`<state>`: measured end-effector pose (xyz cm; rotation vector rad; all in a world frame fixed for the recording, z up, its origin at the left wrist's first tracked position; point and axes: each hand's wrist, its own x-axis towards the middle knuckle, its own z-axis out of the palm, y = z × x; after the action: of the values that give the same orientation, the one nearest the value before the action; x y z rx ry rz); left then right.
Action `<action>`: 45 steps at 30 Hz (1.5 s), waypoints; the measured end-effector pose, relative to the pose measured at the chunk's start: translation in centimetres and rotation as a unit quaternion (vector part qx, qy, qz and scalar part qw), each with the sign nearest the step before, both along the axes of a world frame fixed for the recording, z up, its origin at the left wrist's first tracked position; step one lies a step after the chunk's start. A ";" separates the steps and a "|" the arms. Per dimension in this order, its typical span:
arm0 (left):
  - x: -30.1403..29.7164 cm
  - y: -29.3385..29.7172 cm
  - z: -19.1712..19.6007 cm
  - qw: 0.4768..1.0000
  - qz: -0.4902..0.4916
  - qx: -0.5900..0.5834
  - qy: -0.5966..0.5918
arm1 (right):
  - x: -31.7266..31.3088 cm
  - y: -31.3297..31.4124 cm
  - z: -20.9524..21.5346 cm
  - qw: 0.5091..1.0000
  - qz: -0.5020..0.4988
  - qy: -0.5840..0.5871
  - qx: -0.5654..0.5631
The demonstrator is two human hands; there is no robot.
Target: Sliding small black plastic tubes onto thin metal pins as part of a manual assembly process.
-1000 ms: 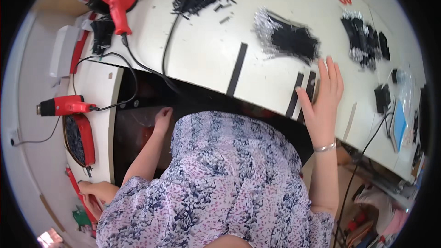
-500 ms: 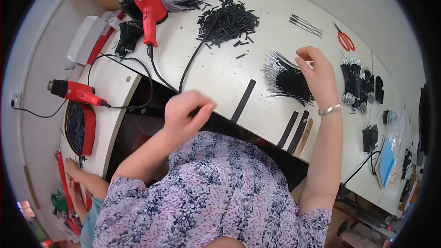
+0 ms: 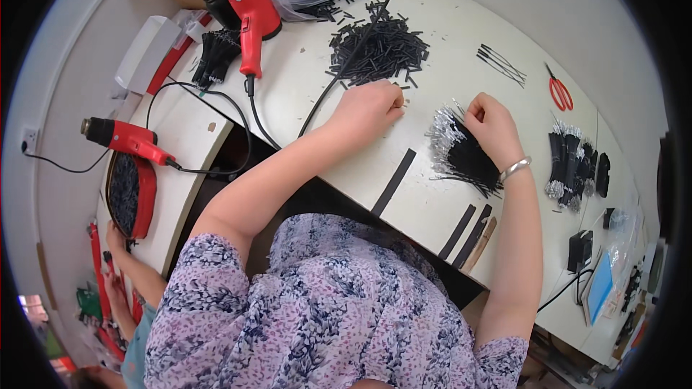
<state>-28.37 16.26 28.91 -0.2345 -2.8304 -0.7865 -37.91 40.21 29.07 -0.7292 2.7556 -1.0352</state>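
Observation:
My left hand is closed, its fingers curled at the near edge of a pile of short black tubes. Whatever lies between those fingertips is hidden. On the right, my right hand is closed in a pinch over a fanned bundle of thin black wires with silvery ends. Its fingertips touch the bundle's upper edge, and what they pinch is too small to make out. A few separate black wires lie beyond this hand.
Red heat guns stand at the left with trailing cords. Black strips lie along the table's near edge. Red-handled scissors and tied wire bundles are at the right. Another person's arm shows lower left.
My left hand has moved forward and right, from the table's near edge to the tube pile. My right hand has lowered onto the wire bundle, and the view has shifted slightly.

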 end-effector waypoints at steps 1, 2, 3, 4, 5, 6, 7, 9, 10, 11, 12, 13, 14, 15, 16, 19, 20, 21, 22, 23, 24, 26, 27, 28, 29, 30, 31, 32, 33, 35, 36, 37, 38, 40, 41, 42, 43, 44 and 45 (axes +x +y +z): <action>-0.1 0.0 -0.1 1.000 0.003 -0.005 -0.007 | -0.1 0.2 -0.1 1.000 0.000 0.001 0.000; -0.3 0.0 0.0 1.000 0.006 -0.010 -0.014 | -0.3 0.5 -0.3 1.000 -0.007 -0.005 -0.025; -0.4 0.1 0.0 1.000 0.006 -0.011 -0.011 | -0.3 0.7 -0.3 0.999 -0.013 -0.011 -0.051; -0.5 0.1 0.1 0.999 0.013 -0.015 -0.027 | -0.3 0.8 -0.3 0.997 -0.009 -0.017 -0.075; -0.5 0.2 0.2 0.999 0.020 -0.019 -0.042 | -0.2 0.7 -0.1 0.997 -0.008 -0.014 -0.076; -0.4 0.3 0.4 0.998 0.025 -0.017 -0.047 | 0.0 0.5 0.4 0.996 -0.012 -0.028 -0.090; -0.4 0.3 0.5 0.999 0.025 -0.019 -0.044 | 0.2 0.5 0.6 0.994 -0.018 -0.044 -0.103; -0.3 0.2 0.6 0.998 0.019 -0.036 -0.053 | 0.3 0.6 0.3 0.992 -0.019 -0.034 -0.119; -0.2 0.2 0.8 0.998 0.017 -0.037 -0.052 | 0.6 0.5 0.3 0.987 -0.024 -0.032 -0.157; -0.1 0.1 0.9 0.998 0.016 -0.033 -0.057 | 0.7 0.5 0.3 0.980 -0.030 -0.029 -0.194; 0.0 0.0 1.0 0.997 0.016 -0.028 -0.063 | 0.7 0.6 0.0 0.980 -0.032 -0.029 -0.196; -0.1 0.0 1.2 0.998 0.014 -0.030 -0.062 | 0.4 0.8 -0.3 0.981 -0.031 -0.015 -0.191; -0.1 0.0 1.3 0.997 0.011 -0.050 -0.066 | 0.2 1.0 -0.5 0.982 -0.029 -0.001 -0.186; -0.1 0.1 1.4 0.995 0.007 -0.070 -0.071 | 0.0 1.1 -0.5 0.982 -0.031 -0.001 -0.187; -0.2 0.1 1.3 0.995 0.006 -0.072 -0.072 | 0.1 1.1 -0.6 0.983 -0.022 0.015 -0.180; -0.6 0.3 1.1 0.995 0.001 -0.103 0.003 | -0.3 1.1 -0.7 0.987 -0.011 0.048 -0.154; -0.8 0.9 1.6 0.996 0.014 -0.083 0.013 | -0.3 1.3 -0.6 0.989 -0.006 0.065 -0.133; -1.6 1.1 2.3 0.998 0.016 -0.048 0.028 | -0.1 1.0 -0.1 0.990 -0.007 0.059 -0.129; -2.4 1.7 3.3 0.999 0.029 0.019 -0.003 | 0.1 1.0 -0.1 0.991 -0.009 0.053 -0.126; -3.3 2.2 4.2 0.995 0.046 0.085 -0.031 | 0.1 0.8 -0.1 0.992 0.003 0.062 -0.114; -4.4 2.7 4.4 0.991 0.040 0.128 -0.025 | 0.1 0.5 -0.1 0.992 0.015 0.072 -0.101; -6.6 4.6 4.9 0.951 0.031 0.301 -0.068 | 0.1 0.1 -0.7 0.994 0.027 0.096 -0.051; -7.4 5.5 4.7 0.934 0.031 0.348 -0.068 | 0.1 0.0 -0.9 0.992 0.038 0.121 -0.002; -8.5 6.1 4.1 0.919 0.027 0.386 -0.074 | 0.0 -0.3 -1.0 0.992 0.041 0.117 0.006; -9.2 6.7 3.5 0.902 0.024 0.424 -0.077 | 0.1 -0.6 -1.0 0.992 0.041 0.119 0.007; -9.7 7.2 2.9 0.882 0.027 0.461 -0.089 | 0.2 -0.7 -1.0 0.991 0.046 0.122 0.010; -9.9 7.6 2.4 0.881 0.025 0.463 -0.088 | 0.3 -0.7 -1.0 0.991 0.050 0.123 0.014; -10.2 7.9 2.0 0.859 0.033 0.500 -0.107 | 0.4 -0.7 -0.9 0.990 0.048 0.131 -0.004; -10.2 8.0 1.5 0.834 0.042 0.535 -0.126 | 0.6 -0.7 -0.6 0.990 0.047 0.133 -0.001; -9.9 8.1 0.5 0.797 0.059 0.581 -0.153 | 0.7 -0.3 -0.1 0.991 -0.010 0.089 -0.097; -9.8 7.9 0.2 0.788 0.067 0.589 -0.167 | 0.8 -0.4 -0.1 0.988 -0.028 0.064 -0.138; -9.7 7.6 0.1 0.776 0.056 0.603 -0.179 | 0.5 -0.1 -0.1 0.988 -0.028 0.067 -0.136; -9.7 7.5 0.1 0.775 0.054 0.604 -0.178 | 0.2 0.3 -0.2 0.981 -0.059 -0.001 -0.184; -9.7 7.3 0.3 0.754 0.051 0.618 -0.216 | 0.0 0.6 0.2 0.944 -0.110 -0.110 -0.291; -9.7 7.2 0.3 0.748 0.047 0.622 -0.224 | -0.2 0.7 0.5 0.944 -0.110 -0.110 -0.291; -9.8 7.2 0.2 0.748 0.047 0.623 -0.224 | -0.4 0.9 0.8 0.939 -0.114 -0.121 -0.300; -9.8 7.2 0.1 0.737 0.038 0.632 -0.235 | -0.5 1.0 0.9 0.935 -0.117 -0.133 -0.308; -9.8 7.2 0.1 0.726 0.029 0.642 -0.246 | -0.6 1.0 0.8 0.935 -0.117 -0.133 -0.308; -9.8 7.2 0.1 0.726 0.030 0.642 -0.246 | -0.6 1.0 0.7 0.935 -0.107 -0.122 -0.316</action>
<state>-38.21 23.42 29.02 0.3320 -1.8528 -2.7752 -38.56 41.21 29.75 -0.3127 2.3135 -1.9514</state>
